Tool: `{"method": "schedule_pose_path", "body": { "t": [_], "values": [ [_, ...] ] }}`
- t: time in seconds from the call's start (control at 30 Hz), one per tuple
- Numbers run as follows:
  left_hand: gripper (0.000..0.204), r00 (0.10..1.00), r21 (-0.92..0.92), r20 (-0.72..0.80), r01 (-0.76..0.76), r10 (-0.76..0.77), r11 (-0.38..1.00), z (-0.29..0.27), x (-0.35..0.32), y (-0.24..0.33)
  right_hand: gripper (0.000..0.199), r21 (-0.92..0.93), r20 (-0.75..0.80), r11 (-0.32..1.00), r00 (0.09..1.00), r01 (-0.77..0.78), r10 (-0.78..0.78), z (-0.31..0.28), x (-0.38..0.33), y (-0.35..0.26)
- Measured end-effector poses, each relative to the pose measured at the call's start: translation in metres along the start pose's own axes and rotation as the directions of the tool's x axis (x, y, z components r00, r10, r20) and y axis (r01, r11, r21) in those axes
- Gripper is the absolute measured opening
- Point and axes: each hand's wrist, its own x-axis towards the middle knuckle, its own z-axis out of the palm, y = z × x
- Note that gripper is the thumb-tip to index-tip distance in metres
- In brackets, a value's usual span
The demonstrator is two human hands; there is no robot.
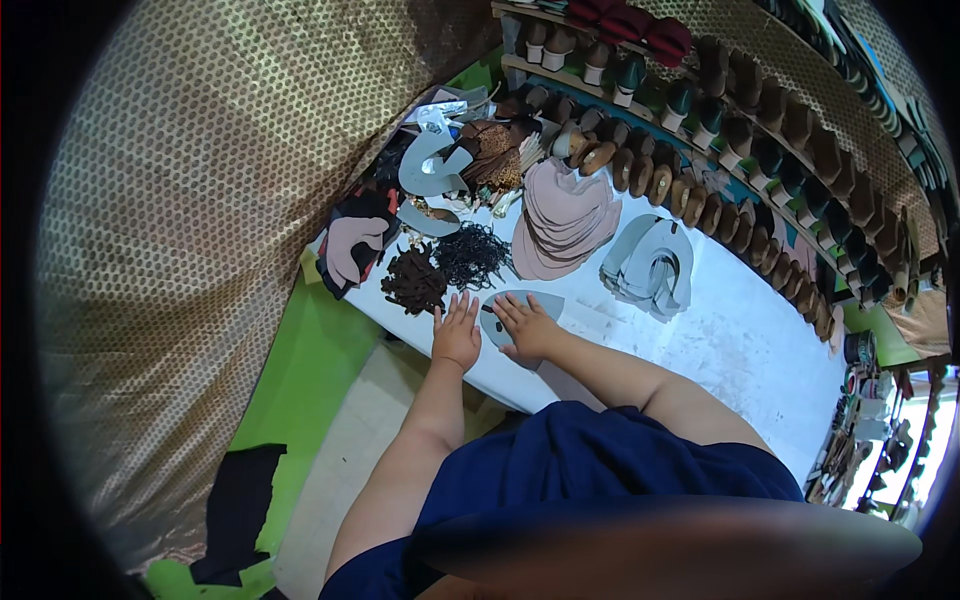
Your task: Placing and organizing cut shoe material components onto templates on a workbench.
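My left hand point(457, 337) lies at the table's near edge with its fingers stretched out, holding nothing. Just beyond its fingertips is a heap of short dark brown strips point(414, 281). My right hand point(530, 328) rests flat, fingers apart, on a curved grey cut piece point(549, 301) that looks like a shoe upper. A small dark strip shows on this piece by the fingertips. Behind the hands lies a tangle of thin black strips point(472, 255). Stacked pink cut pieces point(565, 225) and stacked grey U-shaped pieces point(650, 268) sit farther right.
The white table point(735, 325) carries more grey and pink pieces and scraps at its far left. Shelves of shoes point(735, 135) run along the back and right. A patterned curtain point(220, 180) hangs at left. Black material point(240, 510) lies on the green floor.
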Motion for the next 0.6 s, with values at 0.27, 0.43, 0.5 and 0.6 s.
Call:
{"method": "schedule_pose_path", "body": {
  "t": [0.27,0.43,0.5,0.6],
  "values": [
    [0.063,1.000,-0.013,-0.005,-0.007,0.007,1.000,0.000,-0.001,-0.001,0.088,-0.045,-0.173,0.985,0.970,0.164,-0.170,0.027,-0.013,0.000],
    [0.064,1.000,-0.018,-0.018,-0.012,0.012,1.000,0.000,0.000,-0.002,0.084,0.001,-0.209,0.987,0.965,0.162,-0.158,0.028,-0.006,0.000],
    [0.064,1.000,-0.024,-0.018,-0.012,0.012,1.000,-0.001,0.001,-0.001,0.077,0.006,-0.257,0.992,0.959,0.129,-0.123,0.027,0.006,0.005],
    [0.064,1.000,-0.015,-0.022,-0.012,0.012,1.000,0.000,0.000,-0.001,0.067,0.012,-0.286,0.996,0.955,0.090,-0.083,0.014,0.024,0.010]
  ]
}}
